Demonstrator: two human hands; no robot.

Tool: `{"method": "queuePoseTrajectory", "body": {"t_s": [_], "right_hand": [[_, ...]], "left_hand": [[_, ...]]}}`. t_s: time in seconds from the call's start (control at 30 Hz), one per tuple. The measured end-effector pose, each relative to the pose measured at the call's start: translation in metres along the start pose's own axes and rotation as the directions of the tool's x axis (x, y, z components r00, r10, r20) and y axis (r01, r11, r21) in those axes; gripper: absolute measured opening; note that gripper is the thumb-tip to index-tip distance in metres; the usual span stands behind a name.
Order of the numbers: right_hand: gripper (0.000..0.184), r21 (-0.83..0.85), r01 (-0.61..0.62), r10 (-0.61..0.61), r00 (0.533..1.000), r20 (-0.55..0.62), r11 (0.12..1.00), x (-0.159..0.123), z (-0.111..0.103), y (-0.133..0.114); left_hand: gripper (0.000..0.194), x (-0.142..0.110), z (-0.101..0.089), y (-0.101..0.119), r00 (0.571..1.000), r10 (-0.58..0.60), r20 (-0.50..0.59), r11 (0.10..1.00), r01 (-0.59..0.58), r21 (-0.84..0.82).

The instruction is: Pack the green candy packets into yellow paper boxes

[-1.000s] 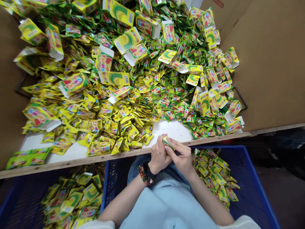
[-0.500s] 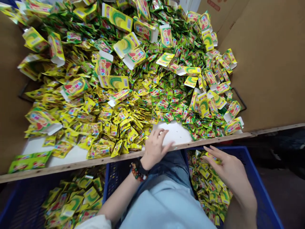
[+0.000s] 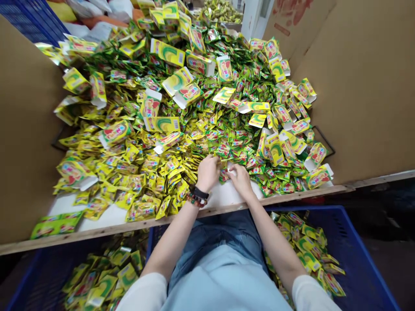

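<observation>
My left hand [image 3: 208, 173], with a dark band and a beaded bracelet at its wrist, is at the front of the heap of small shiny packets [image 3: 181, 164]. Its fingers are curled closed at a small yellow-green packet, partly hidden. Close beside it, my right hand [image 3: 240, 181] has thumb and fingers pinched on a small whitish piece that I cannot make out. A red and green packet [image 3: 223, 175] shows between the hands. Yellow and green cartons [image 3: 166, 124], several with white flaps open, lie scattered over the heap.
Below the table's wooden front edge [image 3: 113, 229] stand a left blue crate [image 3: 35, 276] and a right blue crate [image 3: 359, 259], both holding filled-looking cartons. Cardboard walls [image 3: 363, 99] flank the heap. A green packet strip [image 3: 56, 224] lies at the front left corner.
My right hand has come up from above the right crate, where a yellow carton was at its fingers, to the heap's front edge. My left hand has moved slightly forward and closed.
</observation>
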State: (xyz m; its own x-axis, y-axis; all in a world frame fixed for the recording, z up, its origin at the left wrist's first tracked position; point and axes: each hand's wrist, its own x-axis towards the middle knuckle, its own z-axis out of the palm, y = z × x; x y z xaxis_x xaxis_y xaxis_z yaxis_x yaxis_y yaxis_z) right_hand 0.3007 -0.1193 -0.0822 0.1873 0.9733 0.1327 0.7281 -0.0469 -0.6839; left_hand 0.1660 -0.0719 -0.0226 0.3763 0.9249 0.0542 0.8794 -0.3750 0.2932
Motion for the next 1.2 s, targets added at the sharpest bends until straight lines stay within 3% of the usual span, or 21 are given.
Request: {"method": "queuePoseTrajectory", "body": {"t_s": [0.1, 0.2, 0.37, 0.5, 0.63, 0.7, 0.73, 0.77, 0.83, 0.93, 1.0, 1.1, 1.2], "right_hand": [[0.021, 0.087, 0.023, -0.026, 0.999, 0.038, 0.996, -0.011, 0.004, 0.007], [0.024, 0.163, 0.029, -0.042, 0.996, 0.076, 0.986, -0.014, 0.009, 0.005], [0.015, 0.343, 0.046, -0.094, 0.988, 0.124, 0.938, -0.016, 0.003, 0.002], [0.021, 0.615, -0.034, -0.091, 0.981, 0.171, 0.788, -0.018, -0.008, -0.002], [0.038, 0.746, -0.141, 0.061, 0.989, 0.134, 0.651, -0.022, -0.014, -0.013], [0.048, 0.799, -0.22, 0.122, 0.976, 0.183, 0.559, -0.028, -0.015, -0.019], [0.048, 0.805, -0.25, 0.133, 0.968, 0.212, 0.537, -0.032, -0.016, -0.021], [0.045, 0.803, -0.266, 0.142, 0.964, 0.225, 0.534, -0.036, -0.017, -0.024], [0.036, 0.794, -0.24, 0.155, 0.971, 0.184, 0.558, -0.045, -0.02, -0.029], [0.024, 0.812, -0.077, 0.1, 0.995, 0.023, 0.579, -0.052, -0.024, -0.037], [0.019, 0.787, 0.035, 0.012, 0.999, -0.053, 0.616, -0.051, -0.027, -0.042], [0.017, 0.674, 0.106, -0.112, 0.993, -0.034, 0.732, -0.046, -0.03, -0.047], [0.035, 0.636, 0.03, -0.036, 0.999, -0.002, 0.771, -0.043, -0.031, -0.049]], "left_hand": [[0.02, -0.019, 0.002, -0.007, 0.996, -0.088, -0.032, 0.985, 0.082, -0.15], [0.025, -0.031, 0.004, -0.012, 0.986, -0.168, -0.022, 0.972, 0.162, -0.17], [0.026, -0.039, 0.002, -0.019, 0.997, -0.08, 0.016, 0.92, 0.08, -0.384], [0.022, -0.047, 0.001, -0.019, 0.999, 0.023, 0.03, 0.724, 0.004, -0.69], [0.026, -0.061, 0.011, -0.011, 0.979, -0.202, -0.025, 0.408, 0.061, -0.911], [0.029, -0.067, 0.015, -0.008, 0.963, -0.268, 0.002, 0.243, 0.069, -0.968], [0.03, -0.069, 0.016, -0.008, 0.962, -0.274, 0.001, 0.209, 0.061, -0.976], [0.03, -0.071, 0.016, -0.008, 0.959, -0.283, -0.019, 0.218, 0.045, -0.975], [0.027, -0.072, 0.015, -0.011, 0.94, -0.326, -0.103, 0.32, 0.007, -0.947], [0.041, -0.073, 0.007, -0.016, 0.914, -0.37, -0.167, 0.439, 0.014, -0.898], [0.049, -0.074, 0.0, -0.016, 0.943, -0.318, -0.102, 0.416, 0.042, -0.909], [0.053, -0.078, -0.01, -0.014, 0.982, -0.187, 0.011, 0.349, 0.077, -0.934], [0.047, -0.086, -0.019, -0.01, 0.989, -0.119, 0.09, 0.289, 0.122, -0.95]]}}
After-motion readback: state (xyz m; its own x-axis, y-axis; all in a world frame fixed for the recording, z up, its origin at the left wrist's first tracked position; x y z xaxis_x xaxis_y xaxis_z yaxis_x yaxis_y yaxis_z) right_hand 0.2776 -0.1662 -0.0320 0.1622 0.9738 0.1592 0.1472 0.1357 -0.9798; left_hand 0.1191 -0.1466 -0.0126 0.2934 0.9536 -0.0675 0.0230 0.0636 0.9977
